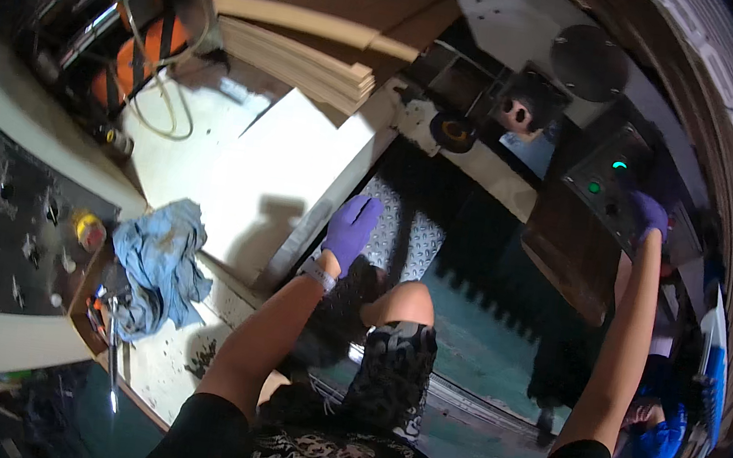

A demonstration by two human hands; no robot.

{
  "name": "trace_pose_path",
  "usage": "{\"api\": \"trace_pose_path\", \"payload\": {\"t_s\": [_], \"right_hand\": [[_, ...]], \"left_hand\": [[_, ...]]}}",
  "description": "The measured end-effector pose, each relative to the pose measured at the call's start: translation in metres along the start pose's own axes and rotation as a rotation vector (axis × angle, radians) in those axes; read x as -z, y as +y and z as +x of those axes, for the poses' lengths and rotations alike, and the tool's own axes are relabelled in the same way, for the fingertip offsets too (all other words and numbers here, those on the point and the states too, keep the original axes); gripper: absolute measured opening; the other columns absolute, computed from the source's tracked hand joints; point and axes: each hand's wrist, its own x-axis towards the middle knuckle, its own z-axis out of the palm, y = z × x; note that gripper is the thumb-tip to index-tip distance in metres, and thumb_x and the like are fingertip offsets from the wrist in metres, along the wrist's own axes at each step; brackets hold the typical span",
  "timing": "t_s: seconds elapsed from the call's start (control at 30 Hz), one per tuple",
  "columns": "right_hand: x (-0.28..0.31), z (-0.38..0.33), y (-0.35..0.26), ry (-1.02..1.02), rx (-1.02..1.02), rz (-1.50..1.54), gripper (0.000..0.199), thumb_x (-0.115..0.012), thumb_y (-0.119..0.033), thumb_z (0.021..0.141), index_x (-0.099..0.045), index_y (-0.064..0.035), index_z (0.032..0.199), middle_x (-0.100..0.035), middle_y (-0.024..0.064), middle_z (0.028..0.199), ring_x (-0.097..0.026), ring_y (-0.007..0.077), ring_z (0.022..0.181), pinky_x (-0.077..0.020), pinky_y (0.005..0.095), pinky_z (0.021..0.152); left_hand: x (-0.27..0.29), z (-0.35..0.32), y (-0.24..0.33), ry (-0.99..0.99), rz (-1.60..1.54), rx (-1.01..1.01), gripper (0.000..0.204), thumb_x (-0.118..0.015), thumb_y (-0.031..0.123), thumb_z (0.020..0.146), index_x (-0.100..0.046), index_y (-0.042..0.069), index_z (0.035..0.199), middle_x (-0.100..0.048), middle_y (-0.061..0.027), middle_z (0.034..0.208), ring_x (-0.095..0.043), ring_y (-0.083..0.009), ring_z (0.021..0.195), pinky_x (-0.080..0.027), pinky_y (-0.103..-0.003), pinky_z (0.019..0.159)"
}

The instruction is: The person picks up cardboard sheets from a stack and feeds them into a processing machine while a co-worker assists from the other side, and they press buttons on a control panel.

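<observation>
My left hand (pixel 353 229), in a purple glove, hangs beside the edge of the white table (pixel 251 160) with its fingers stretched out and nothing visible in it. Below it lies a diamond-plate metal step (pixel 420 240). At the right my arm reaches far out, and my right hand (pixel 648 215), also gloved in purple, is at a dark control panel (pixel 582 171). Two green lights glow on that panel, next to a dark knob. The right fingers are dim and partly hidden, so whether they press or grip a control is unclear.
Flat cardboard sheets (pixel 300 61) are stacked on the table's far side. A crumpled blue cloth (pixel 163 263) lies at the left, near a yellow-capped container (pixel 89 232). Another person's blue-gloved hand (pixel 659 441) shows at the lower right. A black-and-yellow wheel (pixel 453 133) sits ahead.
</observation>
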Motion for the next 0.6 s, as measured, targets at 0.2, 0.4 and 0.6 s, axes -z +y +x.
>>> {"api": "trace_pose_path", "payload": {"t_s": [0.2,0.4,0.6], "right_hand": [[0.018,-0.031,-0.038,0.215,0.141,-0.093,0.049,-0.062,-0.047,0.078,-0.066,-0.0063,0.105,-0.068,0.015,0.099,-0.063,0.0303,0.099,-0.0472,0.0382,0.084],[0.028,-0.042,-0.032,0.397,0.261,-0.153,0.05,-0.063,-0.046,0.078,-0.065,-0.0058,0.107,-0.067,0.0153,0.101,-0.062,0.0307,0.1,-0.0462,0.0385,0.086],[0.025,-0.054,-0.046,0.475,0.342,-0.141,0.051,-0.063,-0.046,0.078,-0.064,-0.0053,0.108,-0.066,0.0156,0.103,-0.061,0.0312,0.102,-0.0452,0.0389,0.087]], "left_hand": [[-0.056,0.057,0.05,-0.24,0.887,-0.41,0.033,-0.053,0.036,0.093,-0.059,0.006,0.078,-0.061,-0.0149,0.077,-0.059,-0.0337,0.072,-0.045,-0.042,0.062],[-0.139,0.111,0.014,-0.785,1.068,-0.68,0.042,-0.047,0.042,0.091,-0.058,0.009,0.066,-0.06,-0.0123,0.07,-0.059,-0.035,0.069,-0.046,-0.044,0.061],[-0.032,0.293,0.066,-0.374,1.384,-0.56,0.029,-0.051,0.031,0.087,-0.071,0.01,0.093,-0.068,-0.0135,0.1,-0.064,-0.0313,0.09,-0.05,-0.038,0.076]]}}
